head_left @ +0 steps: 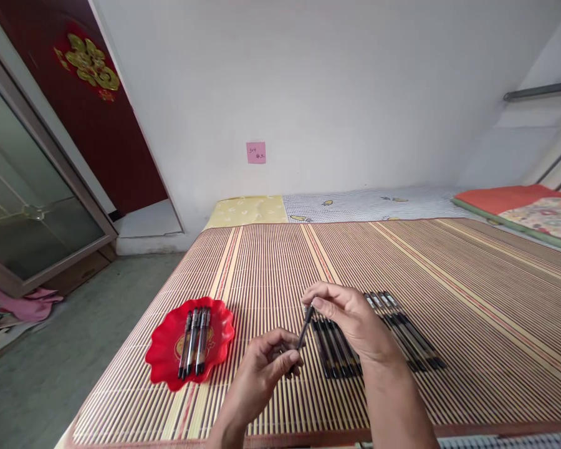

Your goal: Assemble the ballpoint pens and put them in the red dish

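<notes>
A dark pen point(305, 327) is held at a slant between my two hands, above the striped bamboo mat. My left hand point(275, 362) pinches its lower part, and my right hand point(339, 308) has thumb and fingers closed on its upper end. Beneath and beside my right hand lies a row of pens point(334, 352), partly hidden by that hand and forearm; more pens point(414, 337) of the row show to its right. Left of my hands, several clear-barrelled pens point(196, 340) with black ends lie side by side in a red scalloped plate point(161, 349).
The bamboo mat point(262, 268) covers a bed against a white wall bearing a pink note point(256, 153). Folded bedding point(518, 206) lies at the far right. Left of the bed are grey floor point(121, 299), a glass-panelled door point(32, 181) and pink cloth point(23, 304).
</notes>
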The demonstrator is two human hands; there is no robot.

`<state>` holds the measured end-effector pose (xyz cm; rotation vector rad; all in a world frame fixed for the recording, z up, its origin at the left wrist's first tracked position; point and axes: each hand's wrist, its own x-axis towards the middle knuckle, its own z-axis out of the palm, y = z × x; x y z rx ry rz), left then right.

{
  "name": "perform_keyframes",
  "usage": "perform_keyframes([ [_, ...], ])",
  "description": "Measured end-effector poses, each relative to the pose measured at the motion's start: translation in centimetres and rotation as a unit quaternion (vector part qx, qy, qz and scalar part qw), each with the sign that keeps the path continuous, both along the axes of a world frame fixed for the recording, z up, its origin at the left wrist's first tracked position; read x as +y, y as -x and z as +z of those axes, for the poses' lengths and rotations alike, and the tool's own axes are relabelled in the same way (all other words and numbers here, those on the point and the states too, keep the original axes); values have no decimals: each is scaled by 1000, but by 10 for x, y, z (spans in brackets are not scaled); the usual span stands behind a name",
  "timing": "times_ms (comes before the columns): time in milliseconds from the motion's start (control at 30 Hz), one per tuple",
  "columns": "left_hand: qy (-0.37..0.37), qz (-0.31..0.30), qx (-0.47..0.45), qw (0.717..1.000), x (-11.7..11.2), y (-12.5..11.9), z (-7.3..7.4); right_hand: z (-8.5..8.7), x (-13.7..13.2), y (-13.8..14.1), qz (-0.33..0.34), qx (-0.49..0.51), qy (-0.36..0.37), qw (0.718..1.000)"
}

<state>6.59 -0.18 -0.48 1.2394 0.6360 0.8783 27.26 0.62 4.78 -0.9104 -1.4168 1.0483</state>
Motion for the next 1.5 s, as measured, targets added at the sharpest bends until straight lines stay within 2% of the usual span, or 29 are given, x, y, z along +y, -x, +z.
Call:
perform_keyframes([
  [133,7,-3,-1,1000,-1,-1,-1,-4,2,1,-17,20,24,999],
  [333,8,-8,-5,1000,-2,-1,1,-4,1,-1,14,3,-13,1000],
  [433,-7,-3,12,1000,-2,-2,0,-3,2,-1,7,1,-13,1000],
  [567,-66,63,92,992,-3,-4,-3,-5,6,2,-9,-6,-9,1000],
  [733,-149,143,189,960,-6,-8,1,-7,8,6,-40,-27,-18,999],
  [867,-165,200,221,940,-3,-3,4,-13,13,7,-78,-64,-21,995],
  [933,-143,227,204,941,2,3,2,-21,20,6,-130,-167,-6,977],
  [967,-129,234,188,945,5,5,1,-27,24,5,-159,-247,11,956],
  [1033,-105,237,158,953,9,10,-2,-40,33,5,-190,-408,58,891],
  [1100,-93,232,141,958,12,11,-4,-55,41,7,-183,-497,100,842],
  [1133,-90,229,136,960,12,11,-5,-61,44,8,-174,-515,114,832],
  [1300,-82,215,125,965,10,8,-5,-80,51,16,-145,-524,137,828],
  [1400,-87,211,127,965,11,10,-5,-79,51,15,-122,-498,126,849],
  [1500,-86,218,124,964,13,14,-6,-74,51,13,-144,-478,117,859],
])
